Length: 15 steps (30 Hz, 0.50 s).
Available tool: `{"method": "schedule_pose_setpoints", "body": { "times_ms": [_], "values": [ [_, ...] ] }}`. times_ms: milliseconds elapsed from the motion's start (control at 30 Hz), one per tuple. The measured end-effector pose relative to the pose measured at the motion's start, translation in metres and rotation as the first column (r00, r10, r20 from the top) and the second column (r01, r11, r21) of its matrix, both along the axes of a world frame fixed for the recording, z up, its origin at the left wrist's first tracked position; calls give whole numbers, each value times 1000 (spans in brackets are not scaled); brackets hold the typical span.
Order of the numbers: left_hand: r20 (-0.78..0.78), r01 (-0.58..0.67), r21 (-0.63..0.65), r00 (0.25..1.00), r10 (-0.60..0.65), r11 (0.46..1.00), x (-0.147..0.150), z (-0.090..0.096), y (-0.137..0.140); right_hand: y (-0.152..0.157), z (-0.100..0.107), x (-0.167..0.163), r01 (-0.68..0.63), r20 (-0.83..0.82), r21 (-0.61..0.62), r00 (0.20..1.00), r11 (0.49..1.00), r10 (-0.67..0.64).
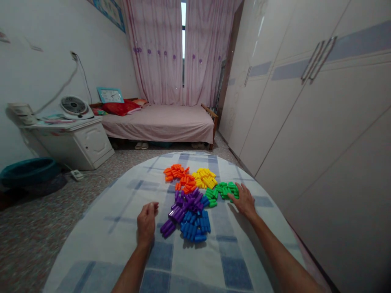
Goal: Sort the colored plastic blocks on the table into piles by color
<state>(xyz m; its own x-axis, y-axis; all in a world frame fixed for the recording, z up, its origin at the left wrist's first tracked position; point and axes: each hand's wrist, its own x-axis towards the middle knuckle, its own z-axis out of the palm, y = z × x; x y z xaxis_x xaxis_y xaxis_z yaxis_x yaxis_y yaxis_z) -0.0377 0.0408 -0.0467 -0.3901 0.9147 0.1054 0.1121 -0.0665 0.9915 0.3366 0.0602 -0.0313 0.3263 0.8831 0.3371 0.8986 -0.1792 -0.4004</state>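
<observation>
Small plastic tube-shaped pieces lie on the round table in piles sorted by colour. My right hand [244, 200] is at the right edge of the green pieces [224, 191], its fingers apart and touching them. My left hand [147, 221] rests on the cloth to the left of the purple pieces [185, 205], loosely curled, with nothing visible in it. Blue pieces [195, 224] lie nearest to me, partly under or against the purple ones. Orange pieces [181, 178] and yellow pieces [205, 178] form the far side of the group.
A blue-and-white checked cloth [122, 244] covers the table. Beyond it stand a bed [161, 122] and pink curtains [159, 77]. A white cabinet [91, 142] with a fan [75, 106] on it is at left, near a teal basin [30, 171]. A wardrobe [275, 122] lines the right.
</observation>
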Motion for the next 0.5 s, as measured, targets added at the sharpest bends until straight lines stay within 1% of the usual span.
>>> {"method": "schedule_pose_setpoints", "body": {
  "times_ms": [67, 133, 200, 267, 367, 433, 500],
  "values": [
    [16, -16, 16, 1000, 16, 1000, -2, -7, 3, 15, 4, 2, 20, 22, -135, 1000, 991, -18],
    [14, 8, 26, 1000, -8, 1000, -2, -10, 4, 28, 9, -2, 22, 23, -250, 1000, 968, -17],
    [18, 28, 30, 999, -29, 999, -2, -10, 4, 38, 14, -9, -4, 32, -335, 999, 942, 16],
    [31, 36, 22, 999, -36, 999, -2, -8, 3, 44, 16, -16, -36, 59, -383, 996, 923, 64],
    [42, 38, 6, 998, -38, 999, -1, -6, 3, 44, 17, -24, -72, 107, -385, 987, 920, 122],
    [38, 42, 1, 998, -42, 999, -1, -6, 3, 40, 15, -29, -75, 133, -328, 983, 942, 125],
    [31, 55, 7, 998, -56, 998, 0, -7, 3, 35, 12, -32, -81, 123, -241, 986, 967, 113]
  ]
}}
